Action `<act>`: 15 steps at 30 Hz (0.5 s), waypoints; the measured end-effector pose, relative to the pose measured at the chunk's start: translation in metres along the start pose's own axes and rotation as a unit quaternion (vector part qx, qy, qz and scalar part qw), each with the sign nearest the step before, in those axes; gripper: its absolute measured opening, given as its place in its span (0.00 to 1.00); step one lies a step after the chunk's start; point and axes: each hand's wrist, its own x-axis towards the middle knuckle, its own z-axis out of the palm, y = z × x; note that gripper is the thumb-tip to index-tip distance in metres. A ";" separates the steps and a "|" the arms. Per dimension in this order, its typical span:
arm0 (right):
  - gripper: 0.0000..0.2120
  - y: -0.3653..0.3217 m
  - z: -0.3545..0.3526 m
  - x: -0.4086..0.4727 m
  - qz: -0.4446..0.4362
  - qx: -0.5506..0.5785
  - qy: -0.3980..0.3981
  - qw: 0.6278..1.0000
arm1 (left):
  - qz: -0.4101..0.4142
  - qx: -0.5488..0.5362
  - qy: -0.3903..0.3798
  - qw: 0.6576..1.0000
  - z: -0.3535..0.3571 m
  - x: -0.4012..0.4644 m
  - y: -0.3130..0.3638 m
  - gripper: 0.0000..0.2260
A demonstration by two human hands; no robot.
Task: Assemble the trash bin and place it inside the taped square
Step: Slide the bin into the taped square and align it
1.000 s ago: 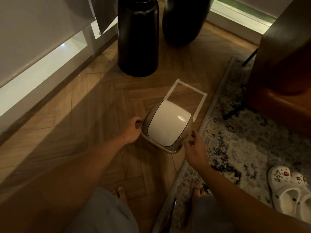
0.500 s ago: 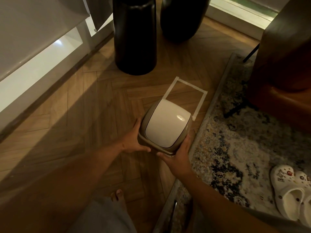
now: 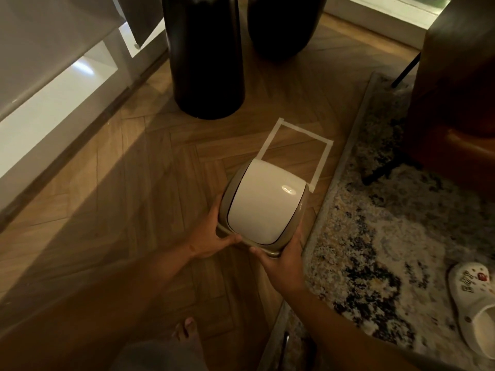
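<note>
Standing on the herringbone wood floor (image 3: 112,210) beyond our hands are two tall black vases (image 3: 205,57), the nearer one just past the far edge of the taped square (image 3: 297,148). A patterned rug (image 3: 388,236) borders the square on the right, with a white clog (image 3: 476,298) lying on it and a brown chair (image 3: 455,89) above. We see the inside of the square bare. The trash bin (image 3: 263,207), white swing lid on a beige rim, sits just short of the square, its far edge overlapping the near tape line. Our left hand (image 3: 211,236) wraps the bin's left side, thumb along the near rim. Our right hand (image 3: 281,259) clasps the near right corner, fingers curled under the rim. Both forearms reach forward from below.
</note>
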 end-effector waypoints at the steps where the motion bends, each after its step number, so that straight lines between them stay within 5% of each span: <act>1: 0.65 -0.001 0.001 0.002 0.001 0.000 0.001 1.000 | 0.002 -0.004 0.006 1.000 0.000 0.002 -0.001 0.53; 15: 0.62 -0.004 -0.003 0.027 -0.003 0.001 0.037 0.999 | 0.017 -0.030 0.025 0.999 0.005 0.030 0.005 0.50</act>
